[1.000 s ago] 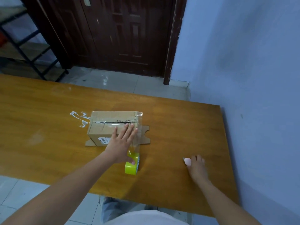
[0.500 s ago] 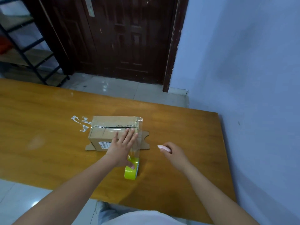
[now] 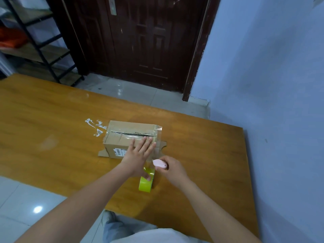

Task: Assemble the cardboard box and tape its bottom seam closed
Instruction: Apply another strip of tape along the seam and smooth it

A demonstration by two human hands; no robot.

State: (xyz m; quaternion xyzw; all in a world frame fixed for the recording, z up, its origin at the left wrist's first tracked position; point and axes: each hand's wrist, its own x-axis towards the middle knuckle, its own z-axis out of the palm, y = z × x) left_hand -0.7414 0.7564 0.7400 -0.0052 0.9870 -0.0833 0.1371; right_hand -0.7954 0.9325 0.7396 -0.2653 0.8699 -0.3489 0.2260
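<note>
Two hands meet at the tape line as I close in on the cardboard box (image 3: 129, 137), mid-table with its bottom seam up.

Left hand (image 3: 138, 155) lies flat and open on the box, thumb hooked in the yellow tape roll (image 3: 147, 181). Right hand (image 3: 172, 168) is closed around a small pink cutter (image 3: 159, 163) beside the stretched clear tape (image 3: 154, 149). I judge the box light and stiff, best pinned from above.
</note>
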